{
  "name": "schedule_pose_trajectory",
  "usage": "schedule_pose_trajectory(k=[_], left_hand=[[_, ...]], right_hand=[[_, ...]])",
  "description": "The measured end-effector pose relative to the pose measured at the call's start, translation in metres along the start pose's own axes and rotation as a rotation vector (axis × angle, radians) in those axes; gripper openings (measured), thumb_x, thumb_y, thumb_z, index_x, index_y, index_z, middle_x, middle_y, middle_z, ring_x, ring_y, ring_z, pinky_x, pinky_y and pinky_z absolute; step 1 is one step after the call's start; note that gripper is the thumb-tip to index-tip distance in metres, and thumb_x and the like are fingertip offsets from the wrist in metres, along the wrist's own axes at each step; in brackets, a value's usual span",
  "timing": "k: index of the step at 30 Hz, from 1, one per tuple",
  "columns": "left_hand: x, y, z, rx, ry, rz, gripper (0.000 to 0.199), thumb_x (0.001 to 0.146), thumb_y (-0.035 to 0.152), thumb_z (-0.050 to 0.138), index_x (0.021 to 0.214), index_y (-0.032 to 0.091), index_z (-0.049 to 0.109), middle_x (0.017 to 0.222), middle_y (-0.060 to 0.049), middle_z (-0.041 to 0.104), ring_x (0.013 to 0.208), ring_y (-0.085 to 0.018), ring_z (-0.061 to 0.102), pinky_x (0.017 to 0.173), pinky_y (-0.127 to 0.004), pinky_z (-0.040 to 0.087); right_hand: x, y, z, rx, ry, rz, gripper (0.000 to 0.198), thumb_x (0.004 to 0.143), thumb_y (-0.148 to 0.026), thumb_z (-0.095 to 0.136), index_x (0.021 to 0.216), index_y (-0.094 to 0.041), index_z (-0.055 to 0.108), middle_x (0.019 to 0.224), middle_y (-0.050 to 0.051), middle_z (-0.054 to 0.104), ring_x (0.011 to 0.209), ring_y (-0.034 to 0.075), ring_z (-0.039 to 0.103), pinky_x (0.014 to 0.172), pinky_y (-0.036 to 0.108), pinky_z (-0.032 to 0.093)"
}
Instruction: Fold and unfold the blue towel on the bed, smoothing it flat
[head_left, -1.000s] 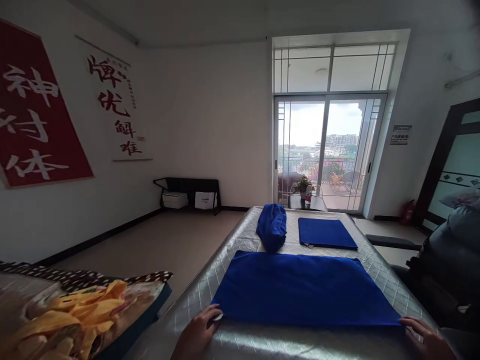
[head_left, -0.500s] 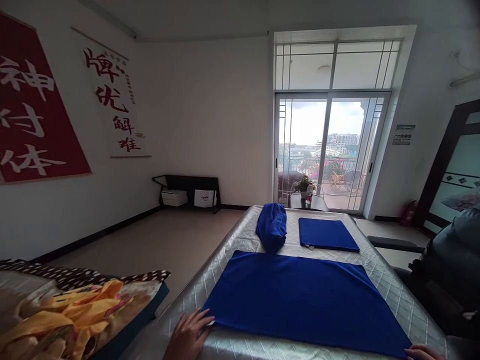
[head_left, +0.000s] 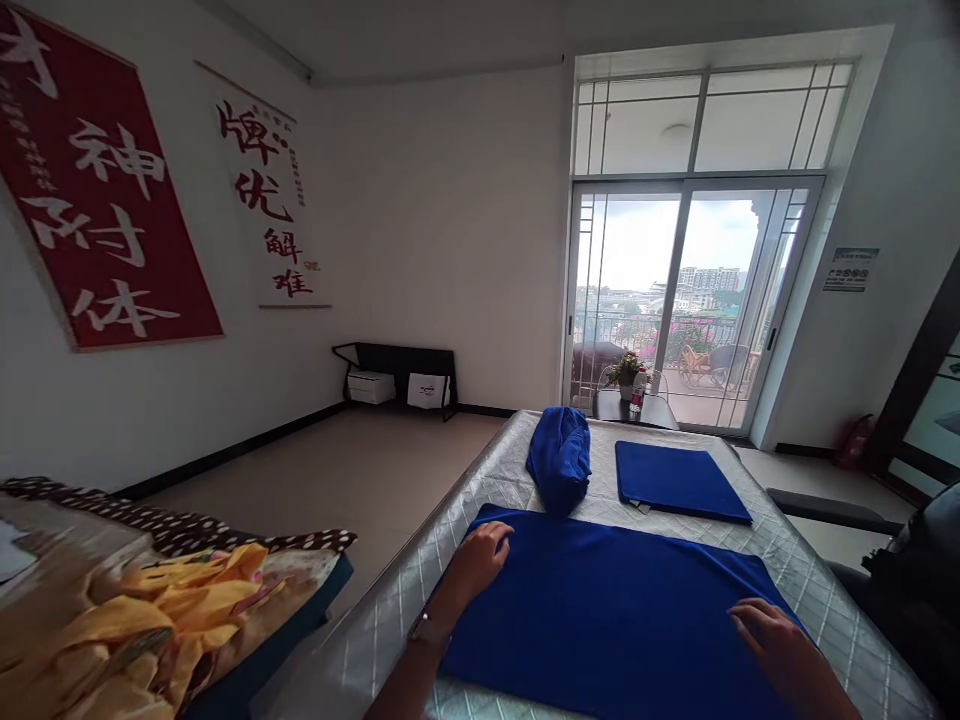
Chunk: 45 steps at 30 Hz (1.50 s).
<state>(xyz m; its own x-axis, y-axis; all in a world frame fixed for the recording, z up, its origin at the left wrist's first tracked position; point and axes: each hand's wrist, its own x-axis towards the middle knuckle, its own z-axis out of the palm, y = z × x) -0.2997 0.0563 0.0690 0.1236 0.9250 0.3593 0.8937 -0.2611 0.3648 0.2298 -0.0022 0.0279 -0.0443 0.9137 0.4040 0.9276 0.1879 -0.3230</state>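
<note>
**Blue cloth laid out under two hands**

The left hand (head_left: pixel 486 552) is held over the far left part of the blue cloth (head_left: pixel 600 610), its fingers loosely curled; whether any fabric is pinched under them cannot be told. A band (head_left: pixel 422 627) is worn on the left wrist. The right hand (head_left: pixel 772 632) is held over the cloth's right side with fingers extended and the grip loose; nothing is seen to be held in it. Whether the cloth is pressed by either palm cannot be made out.

The cloth is spread nearly flat on the near part of a silver quilted cover (head_left: pixel 506 470), with some creases along its right side. At its far edge, left of centre, a blue bundle (head_left: pixel 561 462) is placed. To the right of that, just apart from the cloth, a folded blue piece (head_left: pixel 681 480) is laid flat, with a pale tag showing at its near edge.

Beyond the cover, a plant (head_left: pixel 626 370) and a bottle (head_left: pixel 638 388) are stood on a small table (head_left: pixel 656 412) before glass doors (head_left: pixel 630 280). To the left, yellow fabric (head_left: pixel 157 610) is heaped beside dotted fabric (head_left: pixel 112 515). Two scrolls, one red (head_left: pixel 112 190) and one white (head_left: pixel 270 200), are hung on the left wall.
</note>
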Motion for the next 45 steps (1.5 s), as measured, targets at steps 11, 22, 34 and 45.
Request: schedule_pose_trajectory(k=[11,22,34,45], left_hand=[[0.066,-0.072,0.08,0.163,-0.155,-0.049,0.049,0.104,0.044,0.038,0.147,0.025,0.052,0.156,-0.009,0.048,0.147,-0.026,0.039,0.123,-0.049,0.024],[0.067,-0.086,0.075,0.122,-0.248,-0.088,0.061,0.103,0.062,0.031,0.154,0.03,0.042,0.163,-0.007,0.037,0.152,-0.031,0.027,0.123,-0.053,0.017],[0.068,-0.086,0.076,0.131,-0.22,-0.076,0.061,0.102,0.06,0.032,0.154,0.029,0.043,0.163,-0.005,0.038,0.153,-0.03,0.025,0.124,-0.051,0.016],[0.066,-0.086,0.074,0.155,-0.207,-0.098,0.061,0.102,0.06,0.033,0.153,0.027,0.044,0.163,-0.007,0.036,0.153,-0.031,0.025,0.124,-0.05,0.017]], right_hand=[[0.085,-0.054,0.083,-0.084,-0.12,0.012,0.057,0.093,-0.061,0.035,0.128,-0.031,0.068,0.139,0.005,0.064,0.142,0.031,0.045,0.119,0.053,0.033],[0.081,0.018,0.086,-0.239,-0.192,0.206,0.068,0.093,-0.064,0.029,0.152,-0.034,0.044,0.159,0.002,0.043,0.149,0.029,0.033,0.121,0.055,0.026],[0.073,0.071,0.078,-0.303,-0.159,0.357,0.076,0.09,-0.066,0.022,0.155,-0.03,0.039,0.162,0.003,0.038,0.15,0.029,0.031,0.121,0.054,0.029],[0.069,0.082,0.072,-0.3,-0.155,0.421,0.077,0.092,-0.065,0.017,0.157,-0.03,0.035,0.165,0.004,0.031,0.152,0.029,0.025,0.121,0.055,0.026]])
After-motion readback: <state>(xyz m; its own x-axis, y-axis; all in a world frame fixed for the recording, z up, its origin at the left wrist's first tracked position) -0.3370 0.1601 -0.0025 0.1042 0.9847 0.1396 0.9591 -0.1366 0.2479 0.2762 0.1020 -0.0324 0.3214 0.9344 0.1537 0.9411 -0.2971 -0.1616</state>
